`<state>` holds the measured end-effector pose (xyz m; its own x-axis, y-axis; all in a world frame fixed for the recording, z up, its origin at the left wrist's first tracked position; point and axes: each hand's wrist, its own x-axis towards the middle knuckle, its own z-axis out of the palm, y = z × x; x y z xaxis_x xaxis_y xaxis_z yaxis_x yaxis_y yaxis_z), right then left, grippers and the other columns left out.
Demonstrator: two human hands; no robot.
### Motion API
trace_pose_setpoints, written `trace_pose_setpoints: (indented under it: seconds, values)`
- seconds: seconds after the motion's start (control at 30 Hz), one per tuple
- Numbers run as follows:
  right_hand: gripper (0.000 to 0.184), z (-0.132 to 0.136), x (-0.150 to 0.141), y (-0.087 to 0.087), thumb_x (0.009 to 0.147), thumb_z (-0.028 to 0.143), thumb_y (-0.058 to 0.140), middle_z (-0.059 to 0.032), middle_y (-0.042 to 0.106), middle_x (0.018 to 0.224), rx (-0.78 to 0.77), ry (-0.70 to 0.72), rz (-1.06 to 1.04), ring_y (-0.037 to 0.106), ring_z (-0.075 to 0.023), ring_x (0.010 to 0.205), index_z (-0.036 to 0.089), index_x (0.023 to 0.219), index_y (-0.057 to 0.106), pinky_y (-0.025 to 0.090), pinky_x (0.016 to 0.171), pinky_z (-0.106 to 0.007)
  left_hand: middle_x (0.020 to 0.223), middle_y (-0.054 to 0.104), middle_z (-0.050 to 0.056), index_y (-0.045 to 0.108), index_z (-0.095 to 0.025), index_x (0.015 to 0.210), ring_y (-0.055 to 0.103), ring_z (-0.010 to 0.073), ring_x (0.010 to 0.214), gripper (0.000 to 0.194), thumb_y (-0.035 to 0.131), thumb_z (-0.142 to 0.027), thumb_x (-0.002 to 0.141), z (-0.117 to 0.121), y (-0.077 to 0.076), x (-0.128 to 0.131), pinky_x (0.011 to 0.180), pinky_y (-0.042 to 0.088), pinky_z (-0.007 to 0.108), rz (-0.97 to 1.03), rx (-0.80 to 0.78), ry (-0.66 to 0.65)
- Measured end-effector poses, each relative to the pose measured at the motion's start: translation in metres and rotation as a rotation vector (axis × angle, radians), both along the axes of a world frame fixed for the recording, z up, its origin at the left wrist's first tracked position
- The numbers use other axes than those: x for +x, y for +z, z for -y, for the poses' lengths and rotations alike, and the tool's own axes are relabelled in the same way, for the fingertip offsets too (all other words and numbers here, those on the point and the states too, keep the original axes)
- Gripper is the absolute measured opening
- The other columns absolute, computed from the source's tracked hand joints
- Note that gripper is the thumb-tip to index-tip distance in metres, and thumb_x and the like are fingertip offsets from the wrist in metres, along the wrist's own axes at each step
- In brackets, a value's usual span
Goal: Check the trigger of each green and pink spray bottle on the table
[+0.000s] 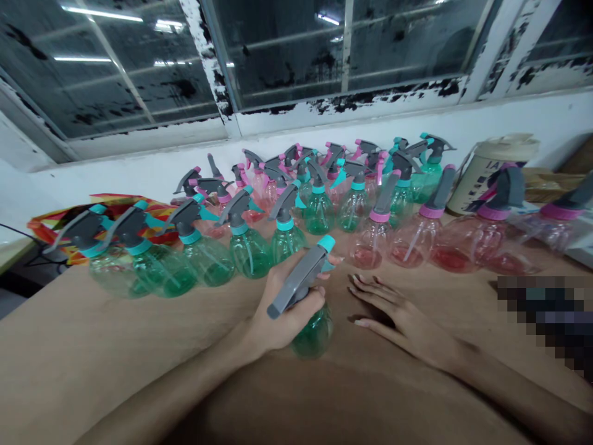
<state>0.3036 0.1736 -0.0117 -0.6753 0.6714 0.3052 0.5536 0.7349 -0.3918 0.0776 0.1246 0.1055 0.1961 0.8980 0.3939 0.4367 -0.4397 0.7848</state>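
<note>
My left hand [283, 309] is wrapped round the neck of a green spray bottle [313, 334] with a grey trigger head and teal cap. The bottle stands on the brown table [115, 346] just in front of me. My right hand [393, 312] lies flat on the table beside the bottle, fingers stretched out and a little apart, holding nothing. Behind both hands stands a row of green spray bottles [250, 250], and to the right a row of pink spray bottles [412, 244].
Several more green and pink spray bottles [319, 179] crowd the back of the table under the window. A cream tub [491, 170] stands at the back right. A red and yellow bag [55, 225] lies at the far left. A blurred patch [546, 315] covers something at the right.
</note>
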Motion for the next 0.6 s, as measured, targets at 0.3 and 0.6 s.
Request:
trace_pose_setpoints:
  seconds: [0.3, 0.6]
  values:
    - [0.054, 0.0005, -0.0002, -0.0003, 0.089, 0.046, 0.049, -0.0053, 0.046, 0.141, 0.006, -0.001, -0.035, 0.039, -0.0239, 0.131, 0.026, 0.138, 0.040, 0.030, 0.110, -0.051, 0.080, 0.063, 0.001, 0.062, -0.022, 0.089, 0.058, 0.0142, 0.063, 0.022, 0.050, -0.017, 0.071, 0.0001, 0.0026, -0.0037, 0.062, 0.050, 0.028, -0.008, -0.039, -0.017]
    - [0.054, 0.0007, 0.0001, 0.0016, 0.090, 0.047, 0.047, -0.0052, 0.045, 0.142, 0.000, 0.005, -0.009, 0.038, -0.0229, 0.132, 0.025, 0.138, 0.039, 0.029, 0.110, -0.050, 0.069, 0.059, -0.001, 0.058, -0.022, 0.083, 0.055, 0.0153, 0.059, 0.014, 0.050, -0.020, 0.072, 0.0006, 0.0034, -0.0060, 0.057, 0.045, 0.028, -0.046, -0.053, -0.004]
